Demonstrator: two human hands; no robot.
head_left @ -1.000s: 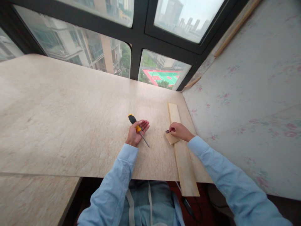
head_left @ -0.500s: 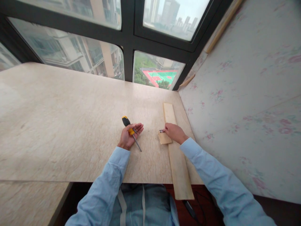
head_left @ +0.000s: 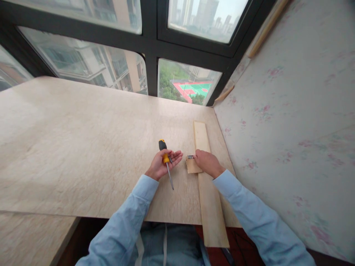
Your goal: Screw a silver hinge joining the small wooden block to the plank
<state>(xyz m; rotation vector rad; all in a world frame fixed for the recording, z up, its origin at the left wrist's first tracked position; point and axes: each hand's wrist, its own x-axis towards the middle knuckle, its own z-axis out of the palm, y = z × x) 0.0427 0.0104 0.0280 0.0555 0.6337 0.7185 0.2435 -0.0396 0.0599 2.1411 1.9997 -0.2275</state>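
My left hand [head_left: 157, 167] is palm up, with its thumb over the yellow-and-black handle of a screwdriver [head_left: 162, 145]. The shaft points down towards me, and the fingers stretch out to the right. Small dark metal bits, perhaps screws, lie in that palm [head_left: 170, 159]. My right hand [head_left: 208, 162] is closed, its fingertips pinching a small silver metal piece [head_left: 190, 157] at the far edge of a small wooden block [head_left: 193, 167]. The block's right part meets a long pale wooden board [head_left: 212, 207], partly covered by the right hand.
The marbled countertop [head_left: 83, 147] carries the board, whose near end juts past the front edge. A flowered wall [head_left: 291, 129] rises close on the right. Dark window frames [head_left: 151, 66] stand at the back. A second counter section [head_left: 33, 232] is at lower left.
My left hand has moved right with the screwdriver, nearer the block. My right hand stays at the block, and more of the silver piece shows. The view has shifted slightly.
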